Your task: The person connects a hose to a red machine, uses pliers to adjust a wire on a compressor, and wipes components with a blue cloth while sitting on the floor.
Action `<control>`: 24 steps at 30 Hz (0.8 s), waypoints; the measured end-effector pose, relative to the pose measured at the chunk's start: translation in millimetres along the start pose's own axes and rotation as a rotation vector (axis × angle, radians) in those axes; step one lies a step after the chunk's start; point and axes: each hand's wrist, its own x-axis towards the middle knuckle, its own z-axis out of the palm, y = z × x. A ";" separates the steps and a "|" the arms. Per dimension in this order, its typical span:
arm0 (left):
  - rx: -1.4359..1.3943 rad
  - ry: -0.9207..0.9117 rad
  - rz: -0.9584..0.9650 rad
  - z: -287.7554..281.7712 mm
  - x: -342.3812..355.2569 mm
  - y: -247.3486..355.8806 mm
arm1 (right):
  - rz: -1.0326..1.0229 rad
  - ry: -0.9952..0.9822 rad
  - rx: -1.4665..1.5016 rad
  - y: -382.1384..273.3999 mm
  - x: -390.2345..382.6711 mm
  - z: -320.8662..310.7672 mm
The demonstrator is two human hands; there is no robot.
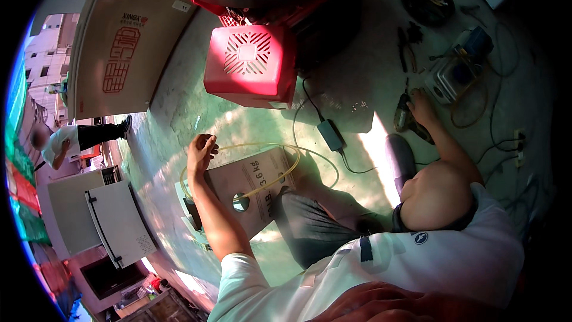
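My left hand (202, 150) is raised with its fingers curled, above the far left corner of a grey box (253, 176) with dark print and a round hole. A thin yellow tube (279, 145) loops over the box and passes right at these fingers; whether they pinch it or something else is hard to make out. My right hand (423, 108) is down on the floor at the right, closed about the front part of a cordless drill (403, 119) lying there. My knees are bent close behind the box.
A red vented box (250, 62) stands ahead, beside a dark red-trimmed machine. A black power adapter (329, 135) with cables lies between my hands. Pliers (406, 50), a black tool bowl (427, 1) and a clear case (451, 80) sit far right. Left are a large carton (128, 48) and another person (59, 143).
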 end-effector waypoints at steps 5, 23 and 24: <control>-0.041 -0.025 -0.001 -2.5 2.4 -1.3 | -0.046 0.191 -0.083 -9.4 62.2 3.4; 0.020 0.029 -0.067 2.0 -2.8 20.5 | 0.387 0.031 -0.261 17.4 149.3 36.1; -0.013 0.012 -0.053 2.5 -2.5 21.0 | 0.347 0.130 -0.379 18.0 153.1 36.0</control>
